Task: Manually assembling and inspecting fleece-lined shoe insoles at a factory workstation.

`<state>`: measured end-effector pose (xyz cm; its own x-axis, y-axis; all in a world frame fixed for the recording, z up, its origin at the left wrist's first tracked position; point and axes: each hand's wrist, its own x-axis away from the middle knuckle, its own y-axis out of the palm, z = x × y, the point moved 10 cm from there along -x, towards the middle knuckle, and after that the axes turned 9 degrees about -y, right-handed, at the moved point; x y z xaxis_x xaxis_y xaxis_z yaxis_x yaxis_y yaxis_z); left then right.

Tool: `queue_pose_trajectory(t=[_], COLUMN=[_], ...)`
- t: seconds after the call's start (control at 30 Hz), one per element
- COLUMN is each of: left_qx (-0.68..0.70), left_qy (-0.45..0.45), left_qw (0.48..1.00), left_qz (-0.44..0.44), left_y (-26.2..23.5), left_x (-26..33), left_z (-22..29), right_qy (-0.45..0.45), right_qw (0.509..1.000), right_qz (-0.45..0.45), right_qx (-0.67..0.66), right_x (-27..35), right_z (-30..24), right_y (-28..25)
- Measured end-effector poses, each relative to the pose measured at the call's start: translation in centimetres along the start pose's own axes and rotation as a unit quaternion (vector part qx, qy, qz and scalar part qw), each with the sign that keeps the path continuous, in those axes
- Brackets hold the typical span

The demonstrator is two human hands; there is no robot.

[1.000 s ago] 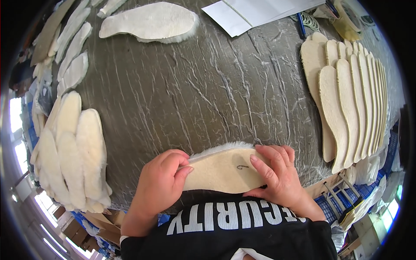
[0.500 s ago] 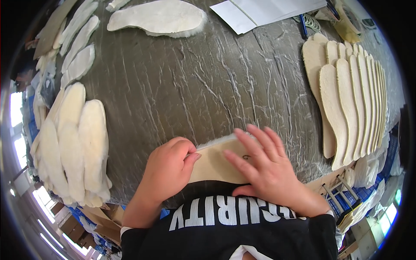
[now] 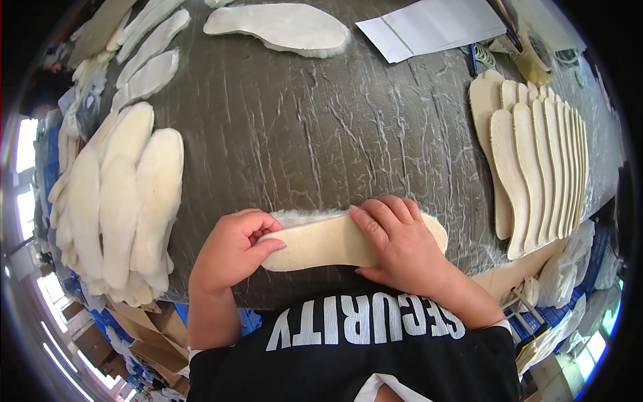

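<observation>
A beige insole (image 3: 321,244) lies on white fleece (image 3: 301,217), which shows along its far edge, at the near side of the table. My left hand (image 3: 234,244) pinches the insole's left end between thumb and fingers. My right hand (image 3: 402,241) rests palm down across its right half, fingers laid over the top and thumb by the near edge. The insole's right tip shows beyond that hand; the part under the palm is hidden.
Fluffy cream insoles (image 3: 157,201) are heaped at left. Beige insoles (image 3: 506,171) overlap in a row at right. A white fleece-backed piece (image 3: 281,27), white paper sheets (image 3: 435,27) and a tape roll (image 3: 536,57) lie along the far side of the dark, plastic-covered table (image 3: 268,134).
My right hand has come down from a spread, raised pose onto the insole. The insole's left end has shifted left with my left hand, and the whole view has moved slightly.
</observation>
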<state>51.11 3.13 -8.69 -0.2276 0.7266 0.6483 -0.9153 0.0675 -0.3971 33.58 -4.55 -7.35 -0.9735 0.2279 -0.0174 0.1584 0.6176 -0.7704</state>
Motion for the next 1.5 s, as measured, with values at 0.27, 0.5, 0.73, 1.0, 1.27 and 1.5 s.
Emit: queue_pose_trajectory(t=[0.27,0.5,0.73,1.0,1.27,1.5], left_qx=[0.189,0.236,0.281,0.257,0.224,0.227], left_qy=[-0.002,-0.088,-0.106,-0.021,0.107,0.097], left_qw=[0.981,0.963,0.954,0.966,0.969,0.969], left_qz=[-0.049,0.092,-0.007,-0.023,-0.010,-0.019], left_y=[2.1,-0.9,2.9,3.1,2.7,2.4], left_x=[0.3,0.7,0.0,-0.3,-0.3,-0.4], left_z=[0.4,-7.0,-6.5,-5.4,-2.1,-1.1], right_qy=[-0.141,-0.138,-0.123,-0.084,-0.021,-0.012], right_qw=[0.987,0.979,0.977,0.986,0.995,0.995], right_qz=[0.052,0.122,0.152,0.142,0.092,0.098], right_qx=[-0.054,-0.092,-0.083,-0.030,-0.016,-0.030], right_x=[-3.1,-2.8,-1.7,-2.2,-2.5,-2.4], right_z=[-4.0,-3.9,-4.0,-4.2,-3.5,-3.1], right_y=[0.1,0.2,-0.4,-1.2,-1.4,-1.6])
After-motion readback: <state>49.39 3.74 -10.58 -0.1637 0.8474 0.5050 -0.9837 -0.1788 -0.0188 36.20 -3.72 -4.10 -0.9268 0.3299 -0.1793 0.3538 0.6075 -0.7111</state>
